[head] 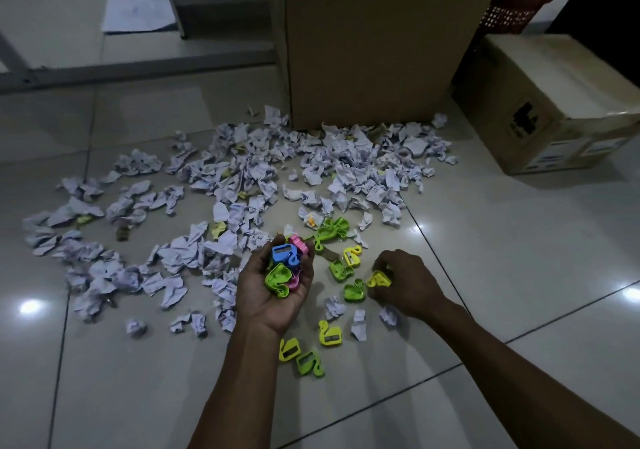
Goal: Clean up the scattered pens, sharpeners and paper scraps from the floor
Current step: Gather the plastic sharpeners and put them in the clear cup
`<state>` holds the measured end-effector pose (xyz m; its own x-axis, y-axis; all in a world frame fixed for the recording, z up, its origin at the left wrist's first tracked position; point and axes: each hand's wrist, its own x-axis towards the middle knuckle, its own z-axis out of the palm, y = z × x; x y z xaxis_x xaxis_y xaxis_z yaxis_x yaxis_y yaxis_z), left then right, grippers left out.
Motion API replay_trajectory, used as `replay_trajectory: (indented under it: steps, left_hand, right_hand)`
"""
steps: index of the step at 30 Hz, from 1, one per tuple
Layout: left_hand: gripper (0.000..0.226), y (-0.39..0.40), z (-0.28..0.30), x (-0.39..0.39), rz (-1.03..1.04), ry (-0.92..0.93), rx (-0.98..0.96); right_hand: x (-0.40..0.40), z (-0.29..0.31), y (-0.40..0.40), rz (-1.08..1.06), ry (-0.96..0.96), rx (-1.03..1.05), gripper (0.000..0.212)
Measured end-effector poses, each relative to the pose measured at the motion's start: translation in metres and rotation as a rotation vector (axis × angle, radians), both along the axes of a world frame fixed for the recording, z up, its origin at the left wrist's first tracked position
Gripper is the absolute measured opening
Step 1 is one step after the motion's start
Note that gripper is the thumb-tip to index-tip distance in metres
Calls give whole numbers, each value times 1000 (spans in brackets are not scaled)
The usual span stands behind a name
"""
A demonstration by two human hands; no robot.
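Left hand [277,284] palm up, fingers cupped around a handful of sharpeners [282,268]: blue, pink, green. Right hand [403,280] down on the tiled floor [519,240], fingertips pinching a yellow sharpener [379,279], half hidden. Crumpled paper scraps [242,185] spread beyond, scribbles unreadable. Dark print on the smaller carton [554,102] illegible.

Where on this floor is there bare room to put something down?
Bare tile lies right of the right hand, up toward the smaller cardboard box, and near the camera, left of the left forearm. It is crowded from the big cardboard box across the paper scraps to the loose sharpeners.
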<state>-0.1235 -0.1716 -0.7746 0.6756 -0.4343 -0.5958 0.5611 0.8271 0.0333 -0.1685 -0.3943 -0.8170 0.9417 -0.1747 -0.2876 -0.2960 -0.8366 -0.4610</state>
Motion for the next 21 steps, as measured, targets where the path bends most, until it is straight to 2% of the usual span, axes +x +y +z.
replay_trajectory:
  steps: [2, 4, 6, 8, 10, 13, 15, 17, 19, 21]
  left_hand:
    - [29, 3, 2, 0, 13, 2, -2]
    - [30, 6, 3, 1, 23, -9, -16]
    - [30, 8, 4, 1, 23, -18, -29]
    - [28, 8, 4, 1, 22, -19, -28]
    - [26, 6, 4, 0, 19, -13, -11]
    - [23, 3, 4, -1, 15, -6, -5]
    - [25, 1, 5, -1, 10, -6, -10]
    - [27, 0, 6, -1, 6, -8, -22]
    - [27, 0, 6, -2, 13, -8, -28]
    - [27, 0, 5, -2, 16, -9, -27]
  right_hand:
    - [1, 3, 1, -36, -20, -5, 33]
    - [3, 10, 4, -180, -102, 105, 28]
    - [8, 22, 6, -447, -145, 507, 25]
    - [12, 32, 8, -621, -85, 927, 19]
    - [17, 36, 10, -646, -31, 1062, 16]
    - [23, 38, 17, -665, 39, 1048, 13]
    - [28, 36, 19, -687, 76, 961, 16]
    - [31, 29, 19, -605, 35, 758, 16]
    - [32, 24, 20, -406, -32, 475, 13]
    - [32, 22, 25, -165, -10, 141, 39]
